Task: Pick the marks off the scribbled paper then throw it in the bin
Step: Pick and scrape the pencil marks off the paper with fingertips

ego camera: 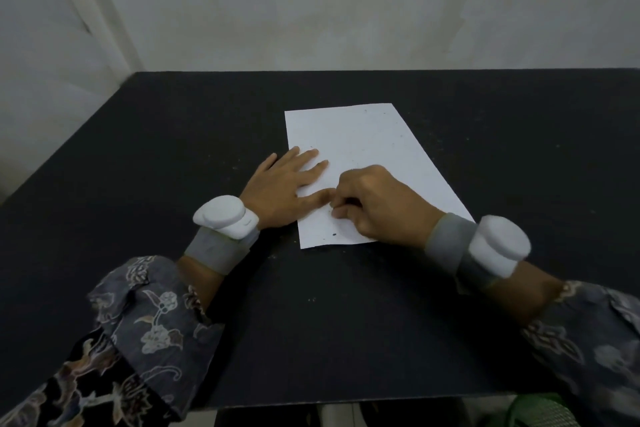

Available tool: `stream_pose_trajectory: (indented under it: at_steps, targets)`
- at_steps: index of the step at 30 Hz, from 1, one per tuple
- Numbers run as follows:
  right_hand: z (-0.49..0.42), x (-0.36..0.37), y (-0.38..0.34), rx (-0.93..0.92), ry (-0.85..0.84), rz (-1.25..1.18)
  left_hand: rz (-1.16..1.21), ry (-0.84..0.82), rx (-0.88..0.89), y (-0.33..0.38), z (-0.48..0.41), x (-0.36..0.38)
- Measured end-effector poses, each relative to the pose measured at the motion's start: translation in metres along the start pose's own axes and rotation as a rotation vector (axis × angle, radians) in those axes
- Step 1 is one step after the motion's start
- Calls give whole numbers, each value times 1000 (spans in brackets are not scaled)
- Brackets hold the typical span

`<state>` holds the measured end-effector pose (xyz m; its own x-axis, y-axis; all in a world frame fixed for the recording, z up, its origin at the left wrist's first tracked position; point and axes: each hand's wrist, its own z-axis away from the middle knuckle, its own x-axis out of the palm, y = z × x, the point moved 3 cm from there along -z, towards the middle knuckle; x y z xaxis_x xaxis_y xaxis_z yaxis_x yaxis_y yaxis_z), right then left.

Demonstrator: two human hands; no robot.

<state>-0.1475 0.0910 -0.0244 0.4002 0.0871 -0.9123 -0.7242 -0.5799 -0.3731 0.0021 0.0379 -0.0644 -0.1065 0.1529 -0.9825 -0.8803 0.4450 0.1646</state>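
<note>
A white sheet of paper (363,146) lies flat on the black table (173,149), with small dark specks scattered over it and one dark fleck (334,234) near its front edge. My left hand (284,187) lies flat with straight fingers pressing the paper's left side. My right hand (377,204) rests on the paper's lower right part, fingers curled with the tips pinched together at the sheet's surface. Whether something tiny sits between those fingertips cannot be told.
A green mesh object (540,412), possibly a bin, shows below the table's front edge at the lower right. A pale wall (311,3) stands behind the table. White sensor pucks on grey bands sit on both wrists.
</note>
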Motion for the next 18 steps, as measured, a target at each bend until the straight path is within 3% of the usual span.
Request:
stream_pose_trajectory:
  at_steps: [3,7,12,16,18]
  targets:
    - [9,8,-16,-86,-83,-49,5,-9,8,1,1,-1]
    - [1,-2,-2,10,-35,-15,-11,3,8,0,0,0]
    - [9,5,-16,-81,-101,-70,-2,-23,7,2,1,-2]
    - [-2,-1,0,15,14,11,4,-7,-5,0,0,-2]
    - [2,3,-7,-23,7,-6,-5,-14,-3,1,1,-2]
